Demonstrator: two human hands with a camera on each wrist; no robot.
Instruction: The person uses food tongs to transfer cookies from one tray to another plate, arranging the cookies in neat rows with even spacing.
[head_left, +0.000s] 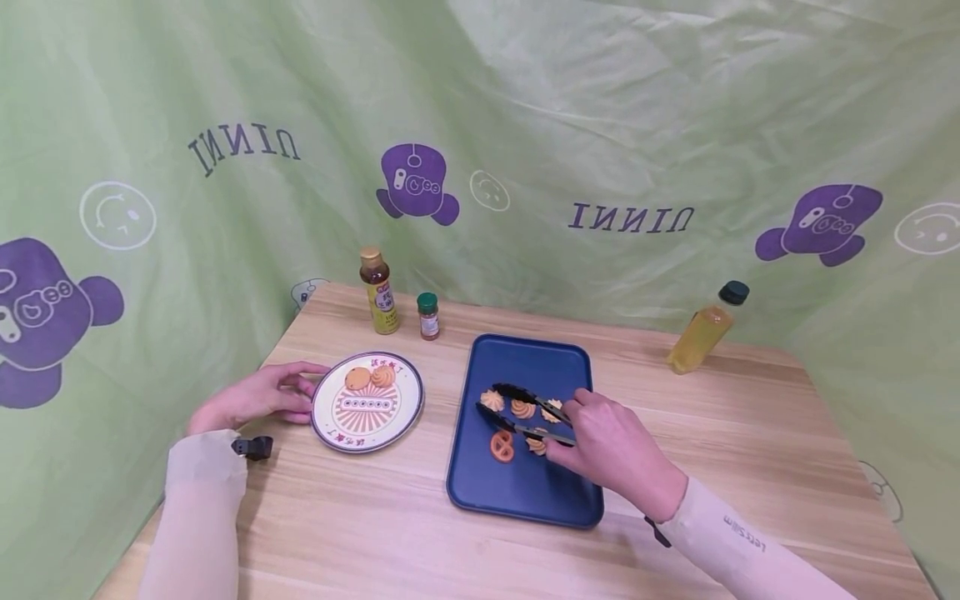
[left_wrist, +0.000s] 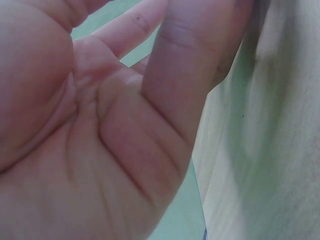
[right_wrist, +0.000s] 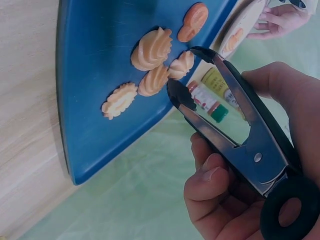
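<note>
Left hand point(head_left: 270, 393): fingers loosely spread at the plate's left rim; from here I cannot tell whether they press on it
Plate point(head_left: 401, 410): on the table point(head_left: 405, 533), left of the tray; I judge it stiff, smooth and breakable, best taken by the rim; being round, it has no long axis; a round cookie point(head_left: 357, 379) and a swirl cookie point(head_left: 383, 377) sit side by side on its far half
Tray point(head_left: 517, 502): its long axis runs away from me, near edge to far edge
Leftmost piped cookie point(head_left: 492, 401): on the tray, between the tongs' tips; I expect it light, dry and crumbly, so I'd take it low across its ridged sides with a mild squeeze; ridges face up, no clear long axis to my eye
Pretzel cookie point(head_left: 502, 447): lies flat, nearer me, just beside the lower tip; its open loops look likely to snap
Tongs point(right_wrist: 257, 158): metal arms, dark tips parted around that cookie, contact unclear to me; springy and light, I'd guess; tips point left toward the plate, long axis sloping down rightward to the grip
Right hand point(head_left: 611, 442): curled around the tongs' arms, thumb on one side, fingers on the other
</note>
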